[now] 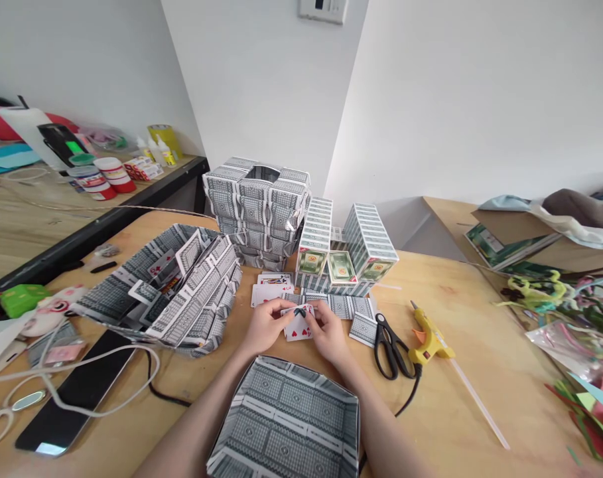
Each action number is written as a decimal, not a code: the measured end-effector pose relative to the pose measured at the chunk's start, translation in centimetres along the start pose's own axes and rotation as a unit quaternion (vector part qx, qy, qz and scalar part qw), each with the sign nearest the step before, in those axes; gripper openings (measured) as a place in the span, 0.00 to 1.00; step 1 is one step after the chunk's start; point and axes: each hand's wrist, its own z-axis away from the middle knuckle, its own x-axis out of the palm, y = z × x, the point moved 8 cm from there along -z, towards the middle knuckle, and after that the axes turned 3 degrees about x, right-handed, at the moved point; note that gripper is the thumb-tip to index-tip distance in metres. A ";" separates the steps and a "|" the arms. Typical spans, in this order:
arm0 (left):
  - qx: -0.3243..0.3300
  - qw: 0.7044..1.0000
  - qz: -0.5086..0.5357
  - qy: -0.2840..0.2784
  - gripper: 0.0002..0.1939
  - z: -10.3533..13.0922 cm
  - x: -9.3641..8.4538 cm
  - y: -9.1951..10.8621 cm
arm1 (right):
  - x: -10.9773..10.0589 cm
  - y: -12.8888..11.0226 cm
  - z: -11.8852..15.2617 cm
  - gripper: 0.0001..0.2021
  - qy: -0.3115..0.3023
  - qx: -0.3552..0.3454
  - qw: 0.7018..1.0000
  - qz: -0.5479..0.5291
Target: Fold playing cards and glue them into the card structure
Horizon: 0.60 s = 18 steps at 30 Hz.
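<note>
My left hand (267, 325) and my right hand (328, 330) pinch a playing card (298, 333) from both sides, its red hearts facing up. A small dark spot shows at the card's top, between my thumbs; I cannot tell what it is. More face-up cards (272, 295) lie beyond my left hand. Several cards with grey patterned backs (363, 328) lie beyond and beside my right hand. Between my forearms stands a shallow box made of folded cards (284, 418).
Left stands a larger card-built basket (201, 318) with loose cards inside; behind it, a tall card-built box (256, 212). Stacked card packs (373, 242) stand at the back. Scissors (391, 352), a yellow glue gun (432, 342) and a glue stick (480, 403) lie right. Cables cross a black tablet-like slab (72, 398).
</note>
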 end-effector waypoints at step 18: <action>-0.025 0.999 0.003 -0.040 0.18 0.1 0.8 0.0 | -0.9 0.8 -0.1 0.10 0.054 0.026 0.998 -0.008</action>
